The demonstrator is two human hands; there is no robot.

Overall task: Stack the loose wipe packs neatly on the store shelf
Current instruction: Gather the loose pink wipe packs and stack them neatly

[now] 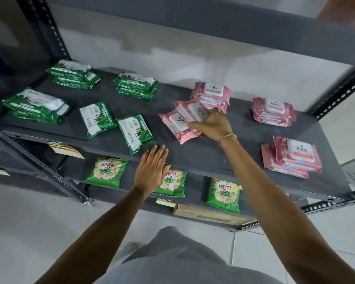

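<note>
On the dark grey shelf point(203, 152) lie green and pink wipe packs. My right hand point(212, 125) grips a pink pack point(190, 110), held tilted over another loose pink pack point(175, 126) lying flat. Behind them is a pink stack point(212, 95); more pink stacks sit at the back right point(273, 111) and front right point(293, 156). Two loose green packs point(96, 119) point(136, 133) lie left of centre. My left hand point(152, 169) hovers flat and empty at the shelf's front edge, fingers together.
Green stacks stand at the far left point(37, 106), back left point(74, 74) and back middle point(136, 86). A lower shelf holds green detergent pouches point(107, 171) and a flat cardboard box point(209, 215). Another shelf board point(234, 23) hangs overhead; perforated uprights frame both sides.
</note>
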